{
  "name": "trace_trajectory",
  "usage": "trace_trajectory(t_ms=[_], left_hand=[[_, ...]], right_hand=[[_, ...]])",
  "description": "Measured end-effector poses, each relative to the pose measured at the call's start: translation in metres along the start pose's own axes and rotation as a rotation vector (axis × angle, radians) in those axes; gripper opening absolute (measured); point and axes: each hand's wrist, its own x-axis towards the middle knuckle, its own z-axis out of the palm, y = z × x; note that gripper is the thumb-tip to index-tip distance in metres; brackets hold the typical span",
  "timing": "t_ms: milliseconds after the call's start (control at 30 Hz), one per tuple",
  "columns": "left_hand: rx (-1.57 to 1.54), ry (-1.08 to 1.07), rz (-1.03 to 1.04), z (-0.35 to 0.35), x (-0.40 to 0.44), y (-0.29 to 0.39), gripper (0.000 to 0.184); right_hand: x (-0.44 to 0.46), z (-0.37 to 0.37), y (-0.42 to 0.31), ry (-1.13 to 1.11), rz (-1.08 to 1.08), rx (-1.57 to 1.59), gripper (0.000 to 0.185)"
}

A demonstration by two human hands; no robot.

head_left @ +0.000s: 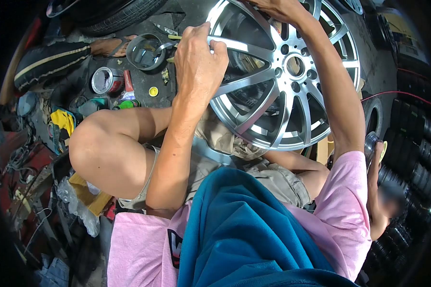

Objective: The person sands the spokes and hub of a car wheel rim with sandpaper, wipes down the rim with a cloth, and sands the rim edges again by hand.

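Observation:
A silver multi-spoke wheel (297, 86) leans tilted over my lap, its hub facing up. At its left rim is my left hand (199, 60), fingers curled, back of the hand showing; thin yellow-green ends stick out beside it, but the held thing is mostly hidden. My right hand (278, 8) grips the wheel's far edge at the top of the view, its fingertips partly cut off. Left of my left hand stands a grey round bowl (146, 64) with a metal piece reaching over its rim.
An open can (105, 80), a red-and-white tube (128, 81) and a yellow lid (153, 91) lie on the floor. Another person's foot (111, 47) is beside the bowl, below a tire (122, 24). At right are a red hose (407, 93), a person's arm (374, 177) and stacked tires.

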Motion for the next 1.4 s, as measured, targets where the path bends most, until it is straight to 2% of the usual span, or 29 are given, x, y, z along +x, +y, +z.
trace_trajectory(t_ms=[267, 333, 433, 667, 733, 1267, 1333, 1400], left_hand=[[0.014, -0.027, -0.016, 0.001, 0.0, 0.0, 0.043], [0.055, 0.053, 0.054, 0.005, 0.001, -0.006, 0.044], [0.051, 0.038, 0.037, 0.006, 0.0, -0.007, 0.044], [0.07, 0.032, 0.049, 0.004, 0.001, -0.005, 0.043], [0.03, -0.061, -0.032, -0.001, 0.001, 0.002, 0.043], [0.054, -0.067, -0.003, 0.0, -0.001, 0.0, 0.044], [0.09, -0.011, 0.044, 0.003, -0.001, -0.004, 0.045], [0.094, -0.013, 0.047, 0.002, -0.002, -0.006, 0.045]], right_hand=[[-0.002, -0.006, -0.003, -0.054, 0.131, 0.107, 0.028], [0.0, -0.005, -0.006, -0.046, 0.179, 0.157, 0.028], [0.001, -0.003, -0.001, -0.043, 0.122, 0.197, 0.028], [-0.006, -0.007, 0.004, -0.09, 0.162, 0.18, 0.027], [-0.01, -0.007, 0.005, -0.051, 0.077, 0.126, 0.027], [-0.029, -0.009, -0.009, -0.002, 0.193, 0.201, 0.024], [-0.032, -0.009, -0.004, -0.005, 0.088, 0.116, 0.024], [-0.04, -0.009, -0.001, 0.008, 0.079, 0.11, 0.024]])
